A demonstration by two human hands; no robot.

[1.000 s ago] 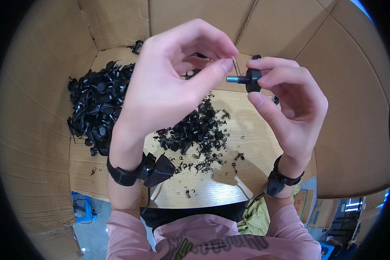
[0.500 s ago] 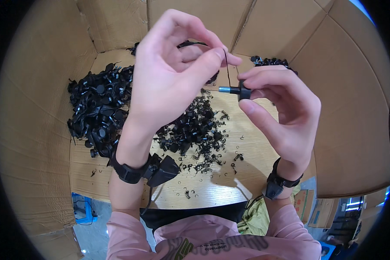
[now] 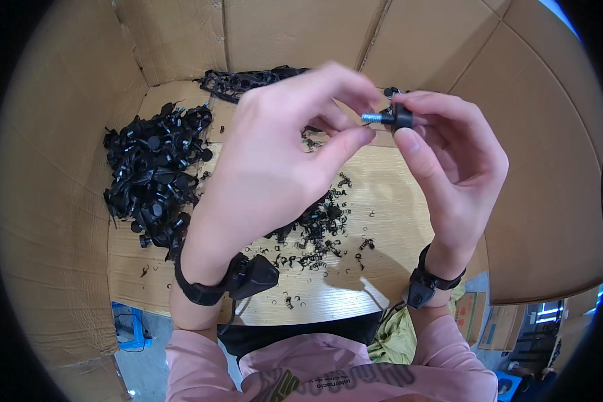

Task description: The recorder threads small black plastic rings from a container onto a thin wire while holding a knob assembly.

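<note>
My right hand (image 3: pixel 459 151) pinches a knob screw (image 3: pixel 402 117) by its round black head, between thumb and fingers. The screw's silver thread points left, toward my left hand (image 3: pixel 275 147). My left hand is curled beside the thread tip, its fingers slightly blurred. A sliver of thin black strip (image 3: pixel 366 124) shows at the left thumb; most of it is hidden by the fingers. Below my hands lies a pile of black knob screws and small curled black scraps (image 3: pixel 325 218), partly covered by my left hand and wrist.
A large heap of black knob screws with black trimmings (image 3: pixel 157 171) lies at the left of the wooden table (image 3: pixel 328 295). A black perforated strip (image 3: pixel 241 82) rests at the back. Tall cardboard walls (image 3: pixel 536 167) enclose the back and sides. Each wrist wears a black strapped device (image 3: pixel 251 276).
Both hands have moved to the right, the right one slightly up with the knob screw. My left fingers have come down from above the screw to beside its thread.
</note>
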